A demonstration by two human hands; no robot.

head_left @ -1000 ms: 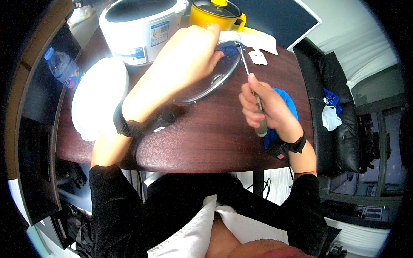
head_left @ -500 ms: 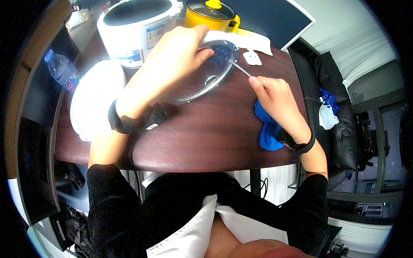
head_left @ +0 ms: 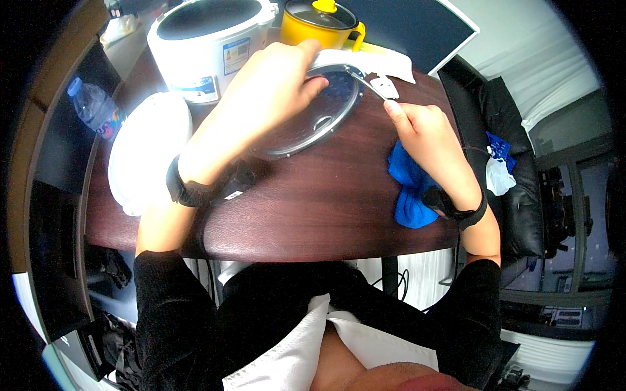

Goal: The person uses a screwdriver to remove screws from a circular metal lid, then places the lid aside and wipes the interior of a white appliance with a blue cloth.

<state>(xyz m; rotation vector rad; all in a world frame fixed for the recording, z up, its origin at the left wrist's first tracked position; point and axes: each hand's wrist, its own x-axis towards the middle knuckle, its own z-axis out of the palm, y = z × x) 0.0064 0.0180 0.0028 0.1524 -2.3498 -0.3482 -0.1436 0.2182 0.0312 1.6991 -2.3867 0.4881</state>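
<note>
My left hand (head_left: 274,91) grips a round see-through lid (head_left: 326,111) with a rim, tilted over the table; its fingertips are mostly hidden. My right hand (head_left: 424,130) is closed around a screwdriver whose metal shaft (head_left: 370,85) reaches to the lid's upper right rim; its handle is hidden by the fingers. Below my right hand lies a crumpled blue cloth (head_left: 411,202). Left of my left forearm is a white oval lid-like piece (head_left: 143,146). A small white piece (head_left: 385,90) lies beyond the screwdriver.
The dark wooden table (head_left: 313,221) holds a white cooker body (head_left: 189,58), a yellow pot (head_left: 306,32), white packaging (head_left: 391,65) and a plastic bottle (head_left: 94,107). A framed dark board (head_left: 417,32) stands behind. A black sofa (head_left: 521,221) with bags (head_left: 501,173) is at the right.
My right hand has moved right and rotated from palm-up to back-up, the screwdriver now more slanted, and has risen slightly since the middle frame. My left hand has shifted slightly left with the lid.
</note>
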